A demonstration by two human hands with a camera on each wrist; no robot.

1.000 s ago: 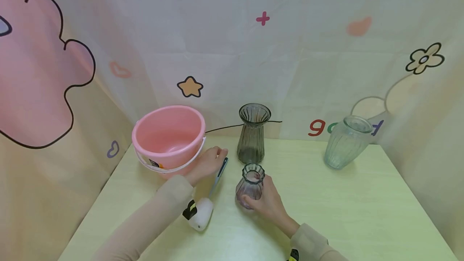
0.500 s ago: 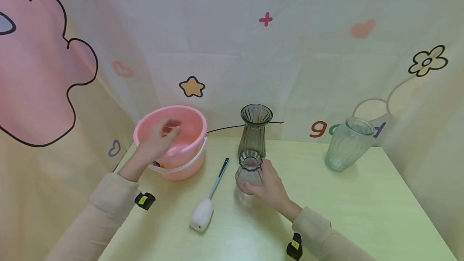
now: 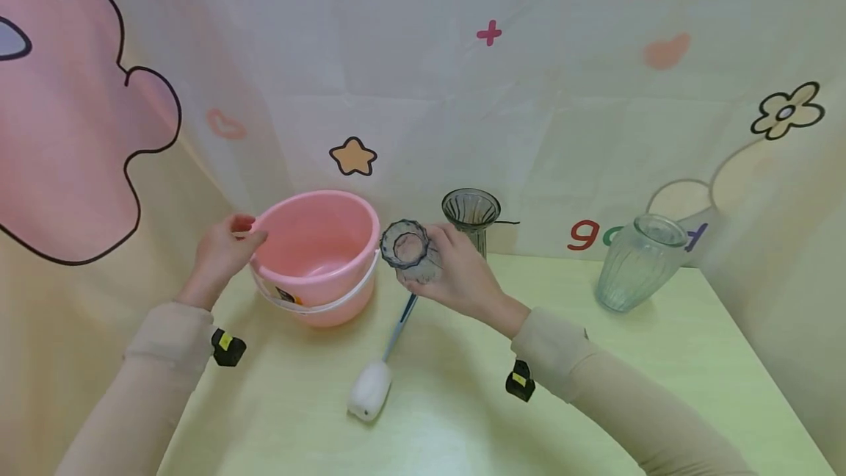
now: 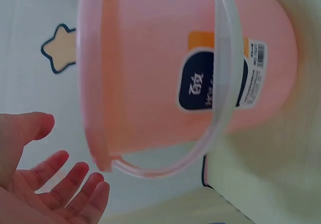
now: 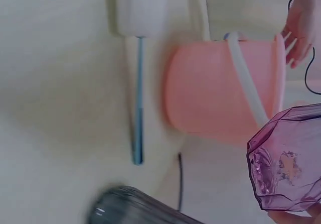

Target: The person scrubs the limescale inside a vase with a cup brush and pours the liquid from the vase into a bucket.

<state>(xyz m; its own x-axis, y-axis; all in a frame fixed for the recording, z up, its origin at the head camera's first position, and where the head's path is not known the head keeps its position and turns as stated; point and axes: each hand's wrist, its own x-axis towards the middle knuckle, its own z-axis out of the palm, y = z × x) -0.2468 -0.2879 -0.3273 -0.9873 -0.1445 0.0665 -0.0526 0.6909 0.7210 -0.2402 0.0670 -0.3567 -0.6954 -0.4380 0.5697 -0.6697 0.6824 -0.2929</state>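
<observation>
My right hand grips a small faceted glass vase by its body. It is lifted off the table beside the bucket's right rim, its mouth tilted toward the head camera. In the right wrist view the vase looks purple-tinted. My left hand is at the left rim of a pink bucket. Its fingers are spread and loosely bent in the left wrist view, with nothing held. Whether they touch the rim is unclear. On the table lies a bottle brush with a white head and blue handle.
Behind my right hand stands a tall grey glass vase, partly hidden. A clear ribbed vase is at the back right. The bucket's white handle hangs down its front. A printed curtain closes off the back.
My right hand has raised the small vase and carried it left toward the bucket. The left hand has moved from near the brush handle, over the bucket, to its left rim.
</observation>
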